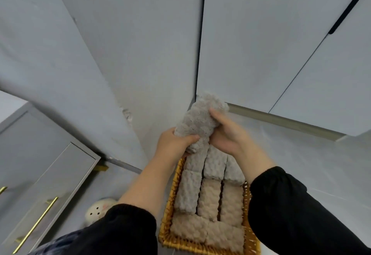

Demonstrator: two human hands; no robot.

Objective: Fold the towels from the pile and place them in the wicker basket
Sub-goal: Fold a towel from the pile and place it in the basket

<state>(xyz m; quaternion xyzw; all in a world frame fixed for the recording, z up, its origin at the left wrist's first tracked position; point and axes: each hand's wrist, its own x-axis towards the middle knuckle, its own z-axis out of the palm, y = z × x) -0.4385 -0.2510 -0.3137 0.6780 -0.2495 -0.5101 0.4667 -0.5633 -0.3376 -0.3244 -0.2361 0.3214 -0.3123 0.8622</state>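
Inside the wicker basket (168,210), folded towels lay packed tight in rows. Two beige towels (208,232) lay crosswise at the near end. Beyond them two more beige ones (220,199) ran lengthwise side by side, with a grey one (188,192) along the left wall. Further grey towels (214,165) filled the far part. The basket stood on a pale grey surface (301,164).

Above the basket's far end, both hands held a folded grey towel (200,118) clear of the packed rows. The left hand (174,144) gripped its lower part, thumb curled over the front. The right hand (226,134) clasped its right side, fingers wrapped round behind. Both forearms came out of black sleeves (291,204).

The hands and the held towel hid the far rim of the basket, and the right sleeve covered part of its right rim. Behind stood pale cabinet doors (261,43) with a dark handle (349,7). At the lower left was a grey drawer front (50,184) with a brass bar handle (34,226). Near it lay a white rounded thing with small holes (98,210), which I could not identify.
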